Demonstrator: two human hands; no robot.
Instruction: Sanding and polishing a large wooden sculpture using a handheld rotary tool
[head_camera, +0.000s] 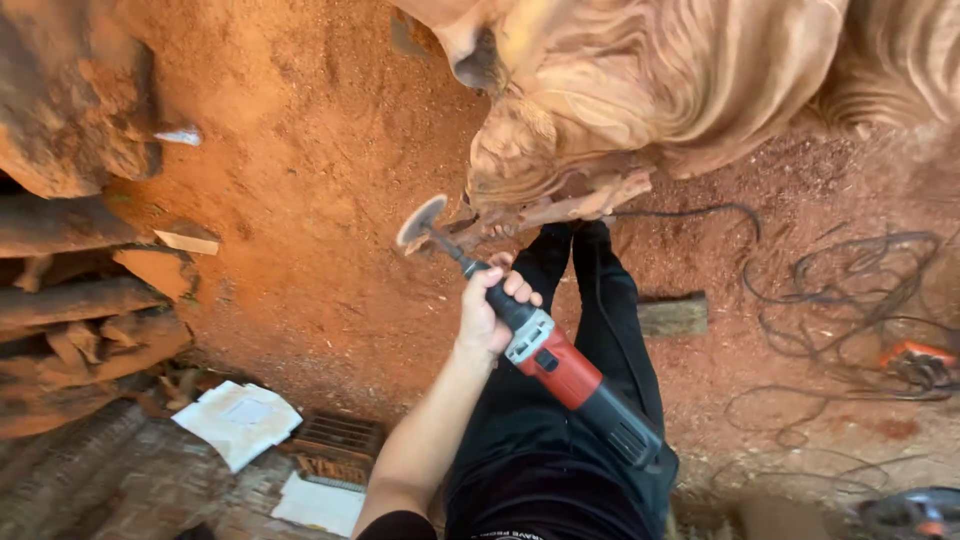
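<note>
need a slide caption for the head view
Left hand grips a red and black long-necked grinder, disc near a large carved reddish wood sculpture.

An outdoor woodcarving workshop: a large carved wood sculpture, red sawdust covering the ground, stacked logs at the left edge, tangled power cables at the right.

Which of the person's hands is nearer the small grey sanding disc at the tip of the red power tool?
Left. The left hand grips the black neck of the red power tool, just behind the small grey sanding disc. The right hand is out of view.
</note>
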